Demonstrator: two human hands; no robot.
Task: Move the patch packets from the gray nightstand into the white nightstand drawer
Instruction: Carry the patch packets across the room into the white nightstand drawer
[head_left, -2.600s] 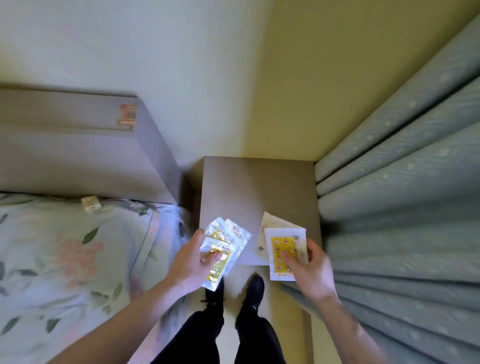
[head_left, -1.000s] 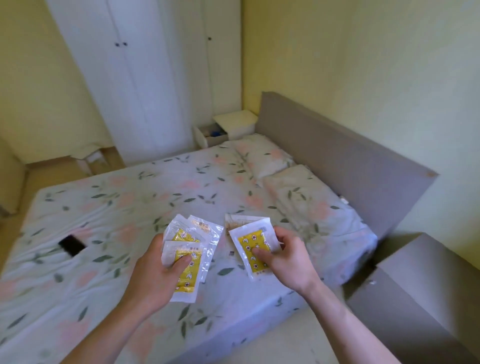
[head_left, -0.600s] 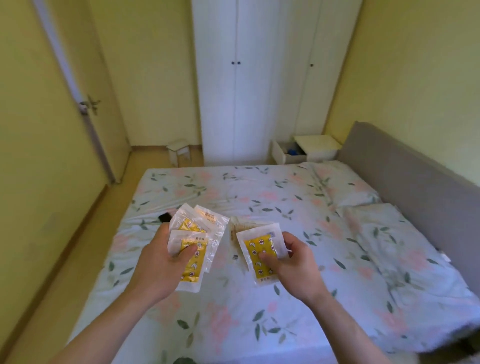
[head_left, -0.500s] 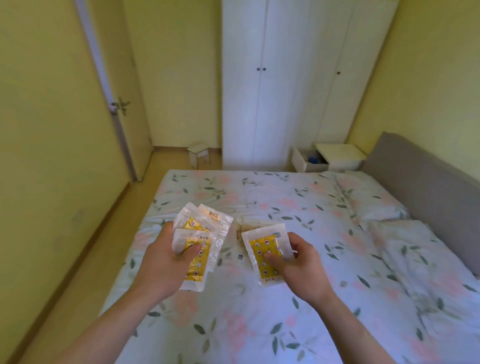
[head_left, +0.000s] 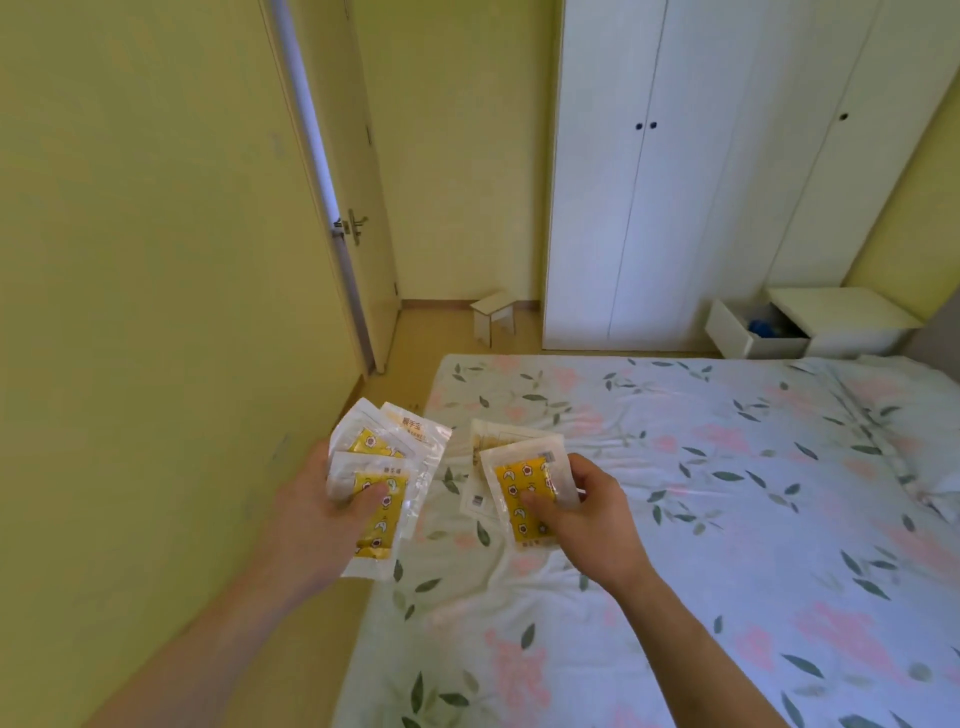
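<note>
Mid-carry: left hand (head_left: 317, 512) and right hand (head_left: 589, 514) each pinch yellow-printed clear plastic patch packets (head_left: 524, 493); next, walk to open white nightstand drawer (head_left: 753, 332).

Even, soft daylight fills the room; the source itself is out of frame. Yellow walls (head_left: 130, 260) cast a warm tint over everything. The white wardrobe (head_left: 701, 171) at 1 o'clock is brightest, near washed out, with a bluish cast that also lies on the floral bedsheet (head_left: 727, 519). Shadows faint, only soft creases in the sheet. Glare on the clear packet film (head_left: 415, 499). Wide-angle bending: the door frame (head_left: 322, 182) at 11 o'clock leans and bows. Forearms at 6 o'clock are smeared; overall detail soft, compressed.
</note>
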